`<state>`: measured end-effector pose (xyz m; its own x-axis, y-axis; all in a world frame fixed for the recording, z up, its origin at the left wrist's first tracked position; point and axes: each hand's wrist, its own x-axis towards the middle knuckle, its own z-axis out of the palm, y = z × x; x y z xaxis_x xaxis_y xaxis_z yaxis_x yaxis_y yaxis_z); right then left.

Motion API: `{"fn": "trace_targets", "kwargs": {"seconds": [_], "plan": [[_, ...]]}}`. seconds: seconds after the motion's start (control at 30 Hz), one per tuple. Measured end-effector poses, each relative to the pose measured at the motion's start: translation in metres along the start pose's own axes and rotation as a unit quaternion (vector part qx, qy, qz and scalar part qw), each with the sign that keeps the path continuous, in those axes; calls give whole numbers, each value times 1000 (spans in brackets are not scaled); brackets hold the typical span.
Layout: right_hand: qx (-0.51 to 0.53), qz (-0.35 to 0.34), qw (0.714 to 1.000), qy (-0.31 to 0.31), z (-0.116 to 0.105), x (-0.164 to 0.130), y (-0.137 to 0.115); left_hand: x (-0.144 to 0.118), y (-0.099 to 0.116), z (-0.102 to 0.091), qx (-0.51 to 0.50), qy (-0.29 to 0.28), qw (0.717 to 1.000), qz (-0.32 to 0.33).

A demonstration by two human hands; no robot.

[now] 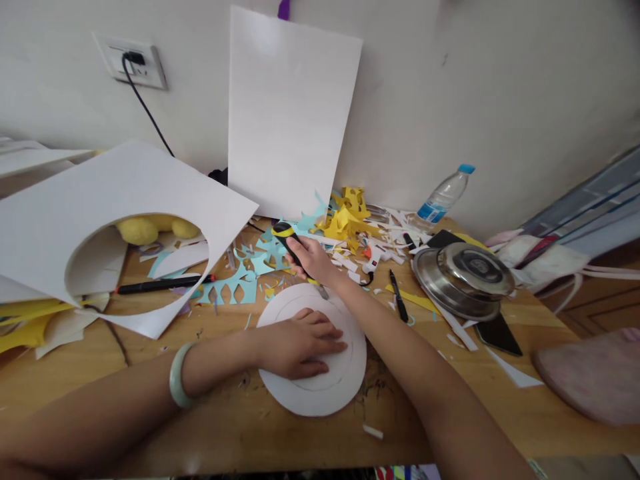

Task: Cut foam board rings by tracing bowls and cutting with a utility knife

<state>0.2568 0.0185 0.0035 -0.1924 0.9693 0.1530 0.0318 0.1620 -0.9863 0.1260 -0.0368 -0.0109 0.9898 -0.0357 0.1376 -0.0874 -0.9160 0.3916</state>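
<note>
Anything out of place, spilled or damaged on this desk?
Yes. Blue paper offcuts and yellow paper scraps lie strewn over the table. A white sheet with a round hole cut out sits tilted. A phone lies partly under the metal lid.

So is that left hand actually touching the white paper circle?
Touching: the head view shows the left hand pressed flat on the white paper circle.

Bright soft daylight, faint shadows, wide-angle bending at edges, corners slightly blurred.
</note>
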Motion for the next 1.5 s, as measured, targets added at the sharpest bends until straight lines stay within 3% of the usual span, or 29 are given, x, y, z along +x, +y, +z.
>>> {"fn": "trace_targets", "kwargs": {"seconds": [0.17,0.3,0.57,0.87,1.07,1.33,1.5], "plan": [[-50,-13,987,149,-4,-28,2,0,10,0,-43,2,998,39],[-6,12,984,177,-6,-40,8,3,17,13,-32,26,999,17],[3,37,998,58,-1,-32,7,5,10,14,-39,5,999,37],[-28,20,999,-15,10,-29,-4,6,11,11,-45,-4,998,37],[-16,19,995,-94,17,-21,-3,6,9,12,-49,-1,998,41],[13,15,991,-132,28,-11,-4,8,9,12,-49,-1,998,44],[-39,25,978,-202,39,-8,-4,7,10,11,-49,1,998,48]]}}
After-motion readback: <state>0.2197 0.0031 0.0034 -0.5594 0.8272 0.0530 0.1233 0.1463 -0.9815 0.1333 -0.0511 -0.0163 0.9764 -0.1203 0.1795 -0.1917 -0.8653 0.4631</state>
